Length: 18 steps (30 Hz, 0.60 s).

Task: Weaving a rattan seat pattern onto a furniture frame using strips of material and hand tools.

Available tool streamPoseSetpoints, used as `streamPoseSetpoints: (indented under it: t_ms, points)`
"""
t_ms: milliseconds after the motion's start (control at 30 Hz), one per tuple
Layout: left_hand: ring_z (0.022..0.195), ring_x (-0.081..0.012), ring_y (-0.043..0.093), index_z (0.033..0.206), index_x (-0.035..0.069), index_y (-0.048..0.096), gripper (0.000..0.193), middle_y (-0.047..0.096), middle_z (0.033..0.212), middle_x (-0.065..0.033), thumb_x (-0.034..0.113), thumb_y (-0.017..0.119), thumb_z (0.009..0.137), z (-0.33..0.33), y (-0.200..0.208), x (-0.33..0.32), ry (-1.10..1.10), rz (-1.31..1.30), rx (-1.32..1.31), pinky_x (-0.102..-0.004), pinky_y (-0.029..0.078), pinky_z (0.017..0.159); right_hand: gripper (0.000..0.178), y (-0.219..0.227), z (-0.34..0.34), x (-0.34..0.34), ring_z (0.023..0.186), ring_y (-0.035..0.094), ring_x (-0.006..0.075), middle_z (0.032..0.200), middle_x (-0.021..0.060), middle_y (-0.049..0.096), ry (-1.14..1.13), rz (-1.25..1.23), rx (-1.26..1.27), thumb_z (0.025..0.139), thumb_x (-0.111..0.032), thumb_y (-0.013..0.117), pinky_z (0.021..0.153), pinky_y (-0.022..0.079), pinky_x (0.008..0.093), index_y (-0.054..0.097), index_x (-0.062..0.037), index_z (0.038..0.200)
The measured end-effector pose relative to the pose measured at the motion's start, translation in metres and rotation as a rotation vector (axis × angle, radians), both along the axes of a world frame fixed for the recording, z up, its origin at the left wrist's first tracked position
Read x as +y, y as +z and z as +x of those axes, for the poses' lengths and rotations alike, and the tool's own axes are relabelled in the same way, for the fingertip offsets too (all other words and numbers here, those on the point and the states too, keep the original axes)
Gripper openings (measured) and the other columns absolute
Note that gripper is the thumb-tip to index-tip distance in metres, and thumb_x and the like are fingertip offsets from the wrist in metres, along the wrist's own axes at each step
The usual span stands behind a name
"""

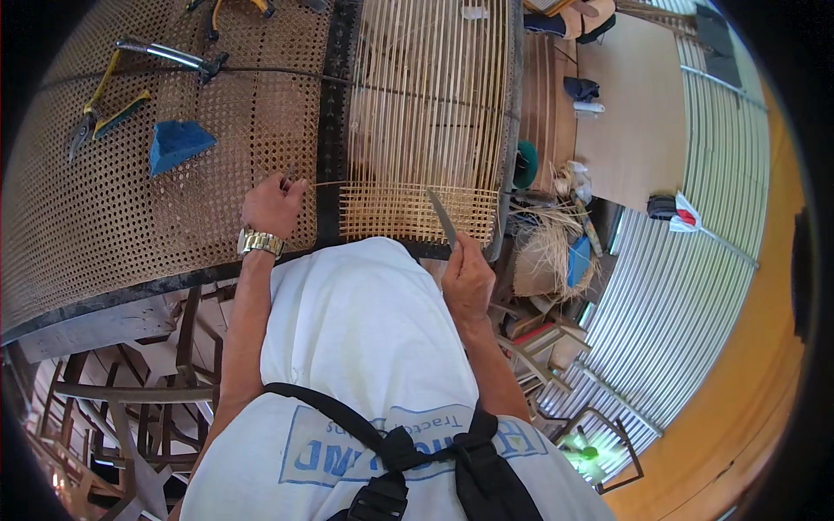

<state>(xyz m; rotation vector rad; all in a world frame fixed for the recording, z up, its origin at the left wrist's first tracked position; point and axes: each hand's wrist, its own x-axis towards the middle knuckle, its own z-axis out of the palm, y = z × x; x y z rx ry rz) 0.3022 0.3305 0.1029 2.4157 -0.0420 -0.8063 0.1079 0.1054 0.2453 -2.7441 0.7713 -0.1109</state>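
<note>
My left hand (274, 205), with a metal watch (262, 243) on its wrist, is closed in a pinch over the finished cane mesh (261, 113). From its fingertips a thin cane strand (325, 183) runs right, across the dark frame bar, to the top row of the open weave. My right hand (469, 278) grips a flat, pointed grey blade (441, 215), its handle hidden in the fingers. The blade slants up and left, its tip at the upper edge of the partly woven cane panel (382, 213). Above that edge, lengthwise strands (417, 95) stretch away from me without cross strands.
Yellow-handled pruning shears (104, 117), a hammer-like metal tool (169, 54) and a blue wedge-shaped block (178, 146) lie on the mesh at left. Loose cane strips (556, 252) are heaped at right. Wooden chair frames (130, 399) stand below left. Someone sits at the top right.
</note>
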Motion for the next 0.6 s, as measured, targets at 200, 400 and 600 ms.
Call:
streamPoseSetpoints:
  t_ms: [200,400,600]
  points:
    - [0.079,-0.0374,0.07,0.088,0.005,0.07,0.04,0.072,0.082,-0.0161,0.045,0.069,0.088,0.0,0.001,0.002,-0.006,-0.032,-0.017,-0.0492,0.054,0.072,0.018,0.009,-0.004,0.004,0.088,0.07,0.0367,0.102,0.0198,0.07,-0.052,0.067,-0.012,0.097,-0.006,0.055,0.077,0.056,0.0403,0.066,0.0013,0.11]
    - [0.078,-0.0365,0.07,0.087,0.006,0.07,0.04,0.072,0.081,-0.0155,0.046,0.069,0.088,-0.002,-0.005,0.001,-0.011,-0.021,-0.036,-0.0492,0.053,0.072,0.018,-0.006,-0.008,-0.005,0.087,0.071,0.0362,0.098,0.02,0.071,0.001,-0.014,-0.024,0.098,-0.006,0.055,0.076,0.056,0.0402,0.066,0.0009,0.11]
    - [0.078,-0.0363,0.07,0.086,0.007,0.07,0.041,0.072,0.079,-0.0153,0.047,0.069,0.088,-0.002,0.004,-0.001,-0.003,-0.005,-0.019,-0.0491,0.053,0.071,0.017,0.019,-0.009,-0.008,0.084,0.07,0.0375,0.097,0.0202,0.07,-0.03,-0.017,-0.073,0.098,-0.007,0.055,0.073,0.055,0.0409,0.065,0.0002,0.111]
